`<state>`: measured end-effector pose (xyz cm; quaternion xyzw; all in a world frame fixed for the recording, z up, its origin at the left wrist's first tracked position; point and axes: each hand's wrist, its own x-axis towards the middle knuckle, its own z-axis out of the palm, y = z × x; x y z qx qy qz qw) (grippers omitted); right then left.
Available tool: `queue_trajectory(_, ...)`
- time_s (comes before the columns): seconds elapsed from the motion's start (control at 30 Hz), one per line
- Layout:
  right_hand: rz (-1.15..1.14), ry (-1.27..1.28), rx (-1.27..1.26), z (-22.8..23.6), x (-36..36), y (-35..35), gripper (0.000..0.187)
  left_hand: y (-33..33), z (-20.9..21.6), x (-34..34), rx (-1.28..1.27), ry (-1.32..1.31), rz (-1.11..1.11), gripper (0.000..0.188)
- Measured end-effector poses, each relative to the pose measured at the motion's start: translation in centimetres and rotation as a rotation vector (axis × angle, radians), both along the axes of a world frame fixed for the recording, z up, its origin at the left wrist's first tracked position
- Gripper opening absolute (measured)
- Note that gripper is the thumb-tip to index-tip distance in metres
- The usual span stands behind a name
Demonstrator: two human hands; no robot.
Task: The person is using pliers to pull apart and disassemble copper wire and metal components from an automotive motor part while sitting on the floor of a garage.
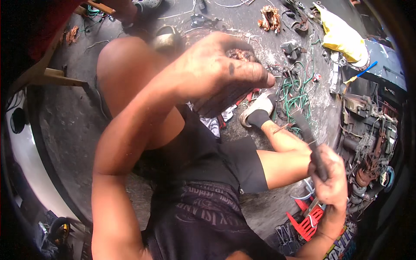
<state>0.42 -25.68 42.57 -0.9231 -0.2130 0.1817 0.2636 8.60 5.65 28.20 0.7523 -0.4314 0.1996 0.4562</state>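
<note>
My left hand (216, 65) is raised in front of my bent knee, its fingers curled round a dark blocky metal part (221, 100). A rough, copper-coloured patch shows between the thumb and fingers, and the palm side is hidden. Lower down at the right, my right hand (328, 175) is closed round the handle of a dark flat-bladed tool (304, 128). Its blade points up and away, blurred, so its exact kind is unclear. The tool and the metal part are apart. Below the blade lies a tangle of green wire (297, 93).
A bundle of copper wire (269, 19), a small motor-like part (291, 50) and a metal pot (167, 39) lie on the dirty floor. To the right are a yellow sack (342, 34) and greasy engine parts (368, 143). Red plastic (310, 223) and wrenches (286, 236) lie by my right forearm.
</note>
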Motion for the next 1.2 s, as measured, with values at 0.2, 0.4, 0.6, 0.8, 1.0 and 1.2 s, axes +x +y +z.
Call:
queue_trajectory(0.2, -0.008, 0.146, -0.141, -0.5, 1.7, 0.1, 0.017, -0.2, 2.9, -1.3, -0.010, 1.464, -0.035, 0.072)
queue_trajectory(0.4, 0.243, 0.061, -0.436, 1.1, 2.3, 0.0, 0.027, -0.1, 1.1, -1.1, 0.227, 1.163, -0.379, 0.049)
queue_trajectory(0.6, 0.313, 0.127, -0.299, 0.2, 2.6, 0.0, 0.046, 0.4, 1.2, -0.9, 0.231, 1.110, -0.388, 0.056)
queue_trajectory(0.8, 0.327, 0.110, -0.444, 0.8, 2.3, 1.8, 0.048, 0.9, 1.4, -2.3, 0.174, 0.951, -0.270, 0.062)
queue_trajectory(1.0, 0.404, 0.090, -0.531, 1.6, 2.5, 3.4, 0.051, 0.1, 1.3, -1.7, 0.203, 1.088, -0.334, 0.068)
queue_trajectory(1.2, 0.351, 0.120, -0.513, 1.8, 2.3, 3.3, 0.049, -0.2, 1.4, -2.0, 0.207, 1.072, -0.256, 0.063)
